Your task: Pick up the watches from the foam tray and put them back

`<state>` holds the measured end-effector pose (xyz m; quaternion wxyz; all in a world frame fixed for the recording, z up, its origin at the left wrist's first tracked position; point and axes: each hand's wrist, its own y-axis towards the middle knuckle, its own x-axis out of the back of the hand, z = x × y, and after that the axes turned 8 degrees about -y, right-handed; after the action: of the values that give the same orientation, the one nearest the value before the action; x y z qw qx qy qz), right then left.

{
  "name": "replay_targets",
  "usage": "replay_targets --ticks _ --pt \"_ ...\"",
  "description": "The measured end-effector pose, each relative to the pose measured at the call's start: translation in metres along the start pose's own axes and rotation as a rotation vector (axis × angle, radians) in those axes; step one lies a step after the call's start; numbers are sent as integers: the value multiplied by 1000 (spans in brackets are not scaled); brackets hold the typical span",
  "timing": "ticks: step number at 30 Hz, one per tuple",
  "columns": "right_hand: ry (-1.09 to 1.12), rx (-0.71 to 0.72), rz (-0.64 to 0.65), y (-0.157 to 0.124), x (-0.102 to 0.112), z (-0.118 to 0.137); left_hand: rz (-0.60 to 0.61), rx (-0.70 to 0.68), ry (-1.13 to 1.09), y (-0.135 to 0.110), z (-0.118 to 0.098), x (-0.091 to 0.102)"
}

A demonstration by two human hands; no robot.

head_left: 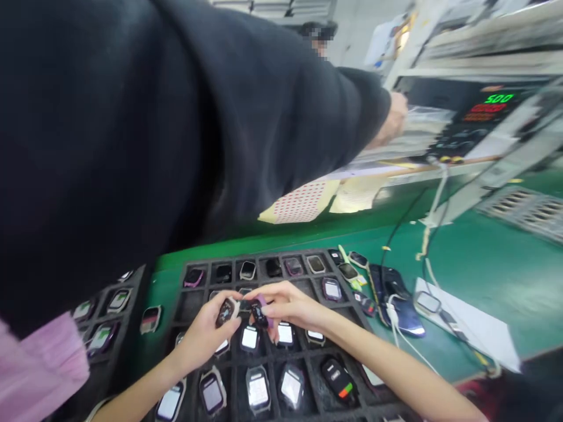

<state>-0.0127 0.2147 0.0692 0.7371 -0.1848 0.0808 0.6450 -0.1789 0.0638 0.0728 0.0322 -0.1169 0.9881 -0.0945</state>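
Above a black compartment tray (190, 305), my left hand (200, 337) pinches a strapless smartwatch with a light case (226, 312), its dark screen lit with a small pattern. Close beside it, my right hand (288, 306) grips a smartwatch with a purple case (259, 313), screen also lit. The two watches almost meet; whether they touch I cannot tell. Under and around my hands, the compartments hold several more watches, such as a white-screened one (250, 338) and a purple one (331, 289). A black device with coloured buttons (338, 378) lies in a lower compartment.
A co-worker's dark sleeve (272, 111) crosses the upper view, the hand (391, 120) reaching to a shelf by a display unit (479, 114). Right of the tray lie a dark blue phone-like item (398, 299), cables (393, 313) and white paper (479, 328). Another watch tray (125, 346) stands left.
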Motion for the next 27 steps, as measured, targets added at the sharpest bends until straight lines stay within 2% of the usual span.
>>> replay_targets --ticks 9,15,27 --pt "-51 68 71 -6 1 -1 -79 20 -22 -2 0 -7" --pt "-53 103 37 -8 -3 2 -141 -6 -64 -3 -3 -13" --pt "-84 112 -25 -10 -1 4 -56 6 -29 1 2 -4"
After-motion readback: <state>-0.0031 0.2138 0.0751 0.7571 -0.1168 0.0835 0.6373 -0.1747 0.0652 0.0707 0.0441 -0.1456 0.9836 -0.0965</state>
